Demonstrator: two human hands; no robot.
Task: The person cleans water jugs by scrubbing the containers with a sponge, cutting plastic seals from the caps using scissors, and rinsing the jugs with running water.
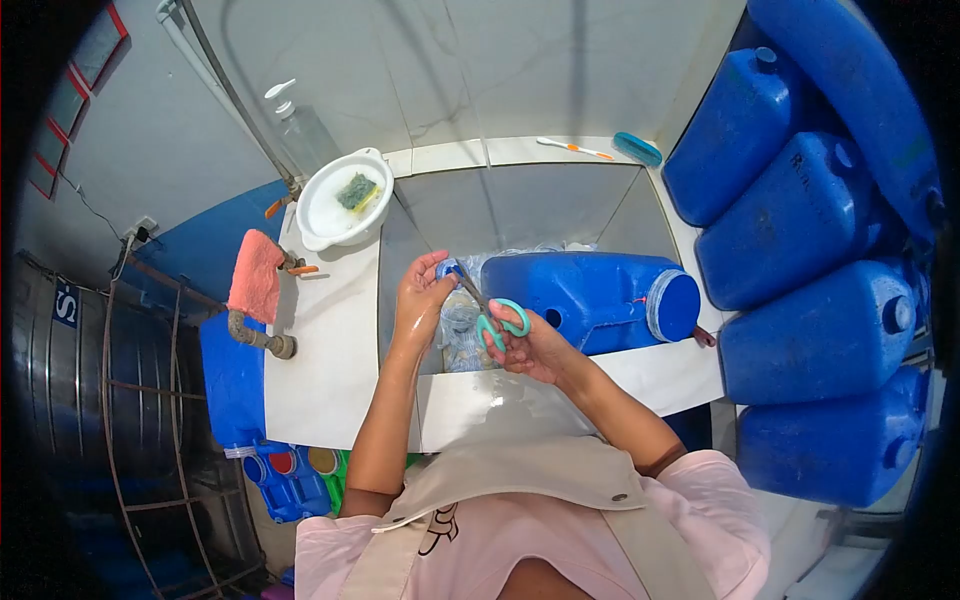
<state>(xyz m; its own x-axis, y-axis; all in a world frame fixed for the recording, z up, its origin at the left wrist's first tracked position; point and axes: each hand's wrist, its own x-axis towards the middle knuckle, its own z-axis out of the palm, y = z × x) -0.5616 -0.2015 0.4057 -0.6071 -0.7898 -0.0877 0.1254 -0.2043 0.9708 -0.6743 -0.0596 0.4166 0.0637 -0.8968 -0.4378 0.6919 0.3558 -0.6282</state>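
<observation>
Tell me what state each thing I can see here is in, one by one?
Scissors: held in the right hand; blade opening unclear
Small blue piece: pinched in the left hand
Large blue jug: lying on its side, wide lid on
White bowl: upright, suds inside
Sponge: lying in the suds
Pump bottle: standing, pump fitted
Toothbrush: lying on the ledge
Pink cloth: wrapped around piping

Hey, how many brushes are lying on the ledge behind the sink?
2: an orange-and-white toothbrush, and a teal brush just to its right. Both are in plain view; I see no others there.
</observation>
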